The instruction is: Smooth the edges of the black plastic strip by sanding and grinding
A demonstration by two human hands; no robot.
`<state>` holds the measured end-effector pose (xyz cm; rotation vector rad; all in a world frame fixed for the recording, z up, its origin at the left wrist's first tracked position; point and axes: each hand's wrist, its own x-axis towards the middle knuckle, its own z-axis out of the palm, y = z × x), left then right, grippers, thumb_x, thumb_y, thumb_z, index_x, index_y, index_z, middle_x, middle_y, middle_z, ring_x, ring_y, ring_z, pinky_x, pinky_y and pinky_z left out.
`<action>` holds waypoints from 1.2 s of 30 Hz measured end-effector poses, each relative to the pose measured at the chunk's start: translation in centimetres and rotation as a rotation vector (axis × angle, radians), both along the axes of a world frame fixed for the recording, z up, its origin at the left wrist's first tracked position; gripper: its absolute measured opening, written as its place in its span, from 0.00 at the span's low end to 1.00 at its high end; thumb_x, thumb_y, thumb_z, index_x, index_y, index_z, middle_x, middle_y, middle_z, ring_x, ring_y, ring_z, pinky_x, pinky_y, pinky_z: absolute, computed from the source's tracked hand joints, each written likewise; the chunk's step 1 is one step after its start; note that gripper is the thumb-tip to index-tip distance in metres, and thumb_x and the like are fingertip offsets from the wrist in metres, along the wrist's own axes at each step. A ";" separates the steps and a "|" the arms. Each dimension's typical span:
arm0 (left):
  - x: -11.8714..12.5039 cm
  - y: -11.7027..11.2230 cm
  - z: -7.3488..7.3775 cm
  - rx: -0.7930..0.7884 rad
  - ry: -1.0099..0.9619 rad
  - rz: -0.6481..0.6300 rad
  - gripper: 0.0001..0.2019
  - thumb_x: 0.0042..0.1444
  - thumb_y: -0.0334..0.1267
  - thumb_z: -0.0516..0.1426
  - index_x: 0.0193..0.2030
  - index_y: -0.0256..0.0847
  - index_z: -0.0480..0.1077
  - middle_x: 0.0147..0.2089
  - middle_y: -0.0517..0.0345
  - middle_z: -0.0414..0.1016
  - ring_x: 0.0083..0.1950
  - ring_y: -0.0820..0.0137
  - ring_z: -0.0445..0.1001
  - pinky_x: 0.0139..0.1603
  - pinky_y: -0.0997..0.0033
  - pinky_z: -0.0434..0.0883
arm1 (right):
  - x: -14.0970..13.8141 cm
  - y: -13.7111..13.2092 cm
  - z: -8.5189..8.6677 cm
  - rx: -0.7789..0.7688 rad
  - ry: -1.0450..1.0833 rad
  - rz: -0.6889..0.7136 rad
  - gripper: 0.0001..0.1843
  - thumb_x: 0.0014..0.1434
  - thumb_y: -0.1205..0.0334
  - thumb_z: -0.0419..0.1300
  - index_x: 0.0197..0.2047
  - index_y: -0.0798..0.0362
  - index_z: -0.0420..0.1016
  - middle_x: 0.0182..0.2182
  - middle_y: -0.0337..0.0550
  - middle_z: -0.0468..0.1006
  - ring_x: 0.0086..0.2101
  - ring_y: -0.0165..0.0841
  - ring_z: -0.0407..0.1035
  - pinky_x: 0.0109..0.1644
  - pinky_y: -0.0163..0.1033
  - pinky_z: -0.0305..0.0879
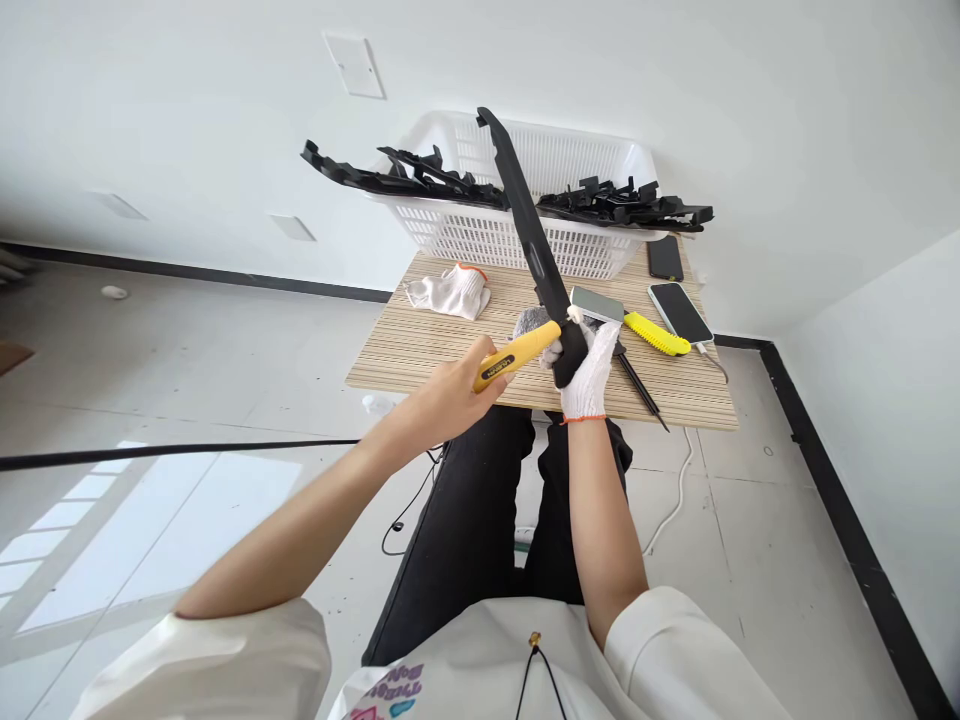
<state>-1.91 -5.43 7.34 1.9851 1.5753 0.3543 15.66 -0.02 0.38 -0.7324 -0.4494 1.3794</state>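
Black strip: The long black strip [531,215] is in the air above the near part of the counter [420,350], in front of your knees.
Long axis: It rises from its lower end at your right hand, up and away from you, leaning to your left. Its far tip shows in front of the white basket [480,240].
Right hand: Your gloved right hand [589,365] is closed around the strip's lower end, with the wrist below it.
Left hand: Your bare left hand [454,392] is wrapped tightly around the yellow knife [517,355].
Knife to strip: The knife points to your right and slightly up, and meets the strip just above your right hand's fingers. It lies across the strip's length rather than along it. You cannot make out the blade itself.
Nearer hand: Your right hand is on the strip. Your left hand stands off to the left and reaches the strip only through the knife.
Far edge: More black parts [622,205] lie across the basket's rim.
On the counter: A spare glove [450,292] lies to your left. To your right are a second yellow knife [658,335], a lit phone [680,312] and a dark phone [665,258].
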 end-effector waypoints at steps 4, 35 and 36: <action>0.0 -1.0 0.0 -0.040 0.021 -0.024 0.14 0.64 0.55 0.49 0.46 0.48 0.57 0.27 0.65 0.69 0.20 0.69 0.67 0.23 0.72 0.60 | -0.2 0.1 -0.1 -0.055 0.026 -0.171 0.32 0.62 0.28 0.43 0.31 0.49 0.65 0.21 0.35 0.66 0.19 0.27 0.61 0.20 0.33 0.60; -0.3 5.5 1.3 0.258 0.025 0.191 0.16 0.64 0.49 0.50 0.55 0.46 0.59 0.33 0.53 0.70 0.29 0.63 0.69 0.31 0.64 0.66 | -0.2 -0.4 0.5 -0.029 -0.050 -0.024 0.33 0.62 0.27 0.41 0.35 0.50 0.67 0.16 0.33 0.64 0.15 0.27 0.59 0.16 0.32 0.55; -0.3 5.9 1.5 0.270 0.018 0.203 0.16 0.64 0.49 0.51 0.55 0.46 0.60 0.34 0.52 0.70 0.30 0.63 0.70 0.32 0.63 0.67 | -0.2 -0.5 0.5 -0.026 -0.053 -0.029 0.33 0.62 0.27 0.41 0.35 0.50 0.67 0.16 0.33 0.64 0.15 0.27 0.59 0.16 0.31 0.54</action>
